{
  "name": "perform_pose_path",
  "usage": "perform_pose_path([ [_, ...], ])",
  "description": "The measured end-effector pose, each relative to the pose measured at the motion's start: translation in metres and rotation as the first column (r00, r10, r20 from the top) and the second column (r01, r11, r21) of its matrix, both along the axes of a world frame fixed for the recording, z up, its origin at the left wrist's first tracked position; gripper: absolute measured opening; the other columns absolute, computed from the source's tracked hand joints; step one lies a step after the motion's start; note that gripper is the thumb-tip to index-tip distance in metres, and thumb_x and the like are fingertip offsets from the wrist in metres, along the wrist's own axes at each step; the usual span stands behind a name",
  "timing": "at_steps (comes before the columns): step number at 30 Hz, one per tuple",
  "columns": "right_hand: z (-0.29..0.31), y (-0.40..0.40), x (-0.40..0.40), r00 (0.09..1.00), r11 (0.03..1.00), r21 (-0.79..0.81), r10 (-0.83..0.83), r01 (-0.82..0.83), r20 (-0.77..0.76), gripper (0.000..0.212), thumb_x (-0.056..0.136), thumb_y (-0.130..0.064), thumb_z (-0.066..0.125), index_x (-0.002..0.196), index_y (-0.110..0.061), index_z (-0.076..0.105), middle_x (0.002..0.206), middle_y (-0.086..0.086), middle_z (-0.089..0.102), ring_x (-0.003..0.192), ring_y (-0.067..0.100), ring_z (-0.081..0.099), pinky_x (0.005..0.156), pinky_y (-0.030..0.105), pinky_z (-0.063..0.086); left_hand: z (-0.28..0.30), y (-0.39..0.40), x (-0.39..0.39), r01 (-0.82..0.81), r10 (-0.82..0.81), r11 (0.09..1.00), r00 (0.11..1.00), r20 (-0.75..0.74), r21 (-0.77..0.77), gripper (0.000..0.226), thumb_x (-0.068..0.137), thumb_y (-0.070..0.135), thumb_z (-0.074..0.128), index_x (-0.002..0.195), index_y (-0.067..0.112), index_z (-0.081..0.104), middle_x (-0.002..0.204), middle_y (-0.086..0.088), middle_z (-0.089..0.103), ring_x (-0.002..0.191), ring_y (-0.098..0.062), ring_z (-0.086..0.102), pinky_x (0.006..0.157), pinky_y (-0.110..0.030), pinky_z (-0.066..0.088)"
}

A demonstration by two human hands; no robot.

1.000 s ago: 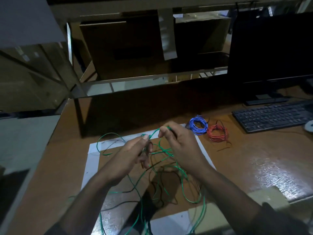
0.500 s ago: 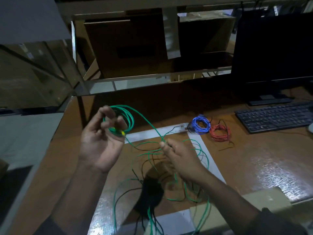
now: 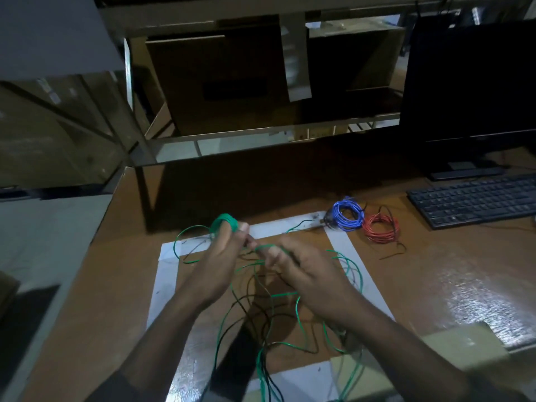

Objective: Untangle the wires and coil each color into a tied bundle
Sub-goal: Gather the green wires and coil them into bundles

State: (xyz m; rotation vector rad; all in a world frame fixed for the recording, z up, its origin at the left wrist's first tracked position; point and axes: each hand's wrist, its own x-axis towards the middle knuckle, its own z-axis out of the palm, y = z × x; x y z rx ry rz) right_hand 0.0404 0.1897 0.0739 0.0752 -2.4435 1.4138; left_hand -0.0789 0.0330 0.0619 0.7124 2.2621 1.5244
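My left hand (image 3: 218, 260) has a small coil of green wire (image 3: 225, 221) wound around its fingers. Just to its right, my right hand (image 3: 301, 271) pinches the same green wire where it leaves the coil. Loose green wire (image 3: 298, 314) and black wire (image 3: 246, 311) lie tangled on the desk below both hands, inside a white taped square (image 3: 168, 274). A coiled blue bundle (image 3: 346, 213) and a coiled red bundle (image 3: 380, 228) rest on the desk at the back right.
A black keyboard (image 3: 475, 200) and a dark monitor (image 3: 470, 82) stand at the right. A dark partition (image 3: 261, 184) runs along the back of the wooden desk. A pale box (image 3: 452, 346) sits at the front right edge.
My left hand has come down and right from its raised position, meeting my right hand. The green coil on its fingers looks tighter.
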Motion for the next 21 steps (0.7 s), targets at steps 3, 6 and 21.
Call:
perform_pose_path([
  [3, 0.008, 0.01, -0.013, 0.986, 0.987, -0.081, -0.146, 0.139, -0.084, 0.022, 0.105, -0.029, 0.051, 0.087, -0.023, 0.061, 0.069, 0.008, 0.053, 0.061, 0.022, 0.048, 0.057, 0.029, 0.039, 0.005, 0.004, 0.011, 0.158, -0.161, 0.986, 0.986, 0.038, 0.056, 0.052, 0.094, 0.078, 0.033, 0.085, 0.032, 0.056, 0.068, 0.007, 0.055, 0.076, -0.028, 0.06, 0.086, -0.051, 0.051],
  [6, 0.006, 0.018, -0.023, 0.961, 0.965, -0.098, -0.253, 0.243, -0.108, 0.023, 0.104, -0.034, 0.053, 0.085, -0.023, 0.061, 0.062, 0.004, 0.046, 0.053, 0.009, 0.036, 0.052, 0.03, 0.031, 0.012, 0.006, 0.016, 0.257, -0.297, 0.943, 0.937, 0.183, 0.212, 0.046, 0.103, 0.057, 0.039, 0.081, 0.022, 0.059, 0.051, 0.008, 0.035, 0.048, -0.018, 0.041, 0.07, -0.044, 0.048],
  [21, -0.04, 0.01, -0.004, 0.973, 0.984, -0.109, -0.118, 0.142, 0.197, 0.039, 0.106, -0.042, 0.046, 0.08, -0.012, 0.045, 0.069, -0.005, 0.042, 0.06, 0.002, 0.04, 0.057, 0.022, 0.036, 0.064, -0.022, -0.015, -0.307, -0.511, 0.29, 0.751, 0.418, 0.906, 0.039, 0.115, 0.022, 0.028, 0.091, 0.008, 0.056, 0.135, -0.021, 0.066, 0.1, -0.02, 0.075, 0.09, -0.034, 0.059],
])
